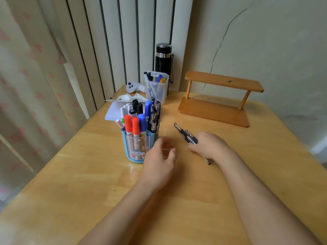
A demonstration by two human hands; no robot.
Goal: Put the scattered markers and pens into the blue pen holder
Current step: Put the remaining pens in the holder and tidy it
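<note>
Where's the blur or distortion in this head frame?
Head view: motion blur smears the left hand beside the blue pen holder; the right hand, closed on black pens, is softer-edged too. Wide-angle bending curves the wooden table edges and leans the curtain at left. Lighting is soft, shadows faint.

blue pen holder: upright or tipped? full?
Upright and nearly full. The blue pen holder stands on its base on the table, and capped markers rise vertically out of its top.
</note>
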